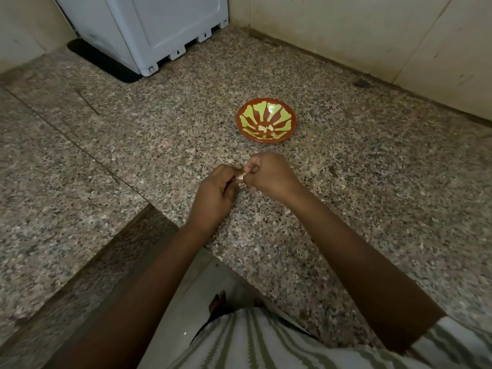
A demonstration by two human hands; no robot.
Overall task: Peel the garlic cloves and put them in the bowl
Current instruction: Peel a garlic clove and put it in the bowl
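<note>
Pinching one pale garlic clove (pixel 240 177) between curled fingertips of left hand (pixel 213 194) and right hand (pixel 270 177), probably steadying with one, picking skin with the other. Keeping the red-and-green bowl (pixel 283 114), holding peeled cloves (pixel 266 128), just beyond the fingers for easy dropping.

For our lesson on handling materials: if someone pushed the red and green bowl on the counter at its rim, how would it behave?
The bowl looks wide and shallow, so it would probably slide rather than tip. Its glossy finish suggests a stiff shell, perhaps slippery on the stone counter. Holding only a few peeled cloves, it is likely light.
</note>
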